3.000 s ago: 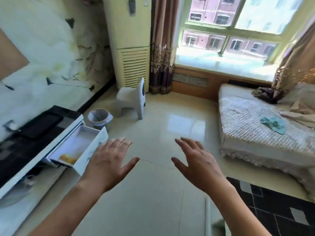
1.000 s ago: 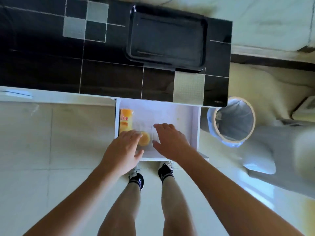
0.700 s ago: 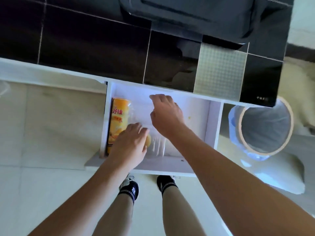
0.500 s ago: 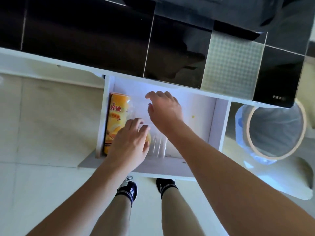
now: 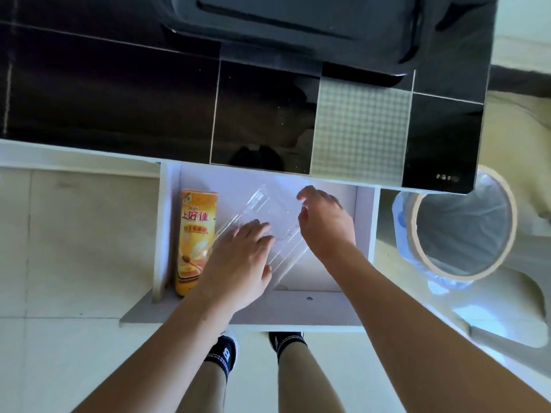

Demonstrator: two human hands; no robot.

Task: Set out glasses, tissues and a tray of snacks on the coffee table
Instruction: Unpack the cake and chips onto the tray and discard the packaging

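I look straight down into an open white drawer [image 5: 363,222]. A clear plastic snack container [image 5: 268,216] lies tilted in it, between both hands. My left hand [image 5: 238,263] rests on its near left end, fingers laid over it. My right hand [image 5: 325,225] curls around its right end. An orange snack can [image 5: 195,236] lies along the drawer's left wall, untouched. A dark tray [image 5: 298,22] sits on the black cabinet top above the drawer.
The black tiled cabinet top [image 5: 119,93] overhangs the back of the drawer. A bin with a white liner [image 5: 459,228] stands right of the drawer. A white stool [image 5: 507,308] is at the lower right. My feet stand just under the drawer front.
I turned from the room to stand over the drawer. Both hands reached in, and the clear container has swung up at an angle between them; the right hand shifted to its right end.
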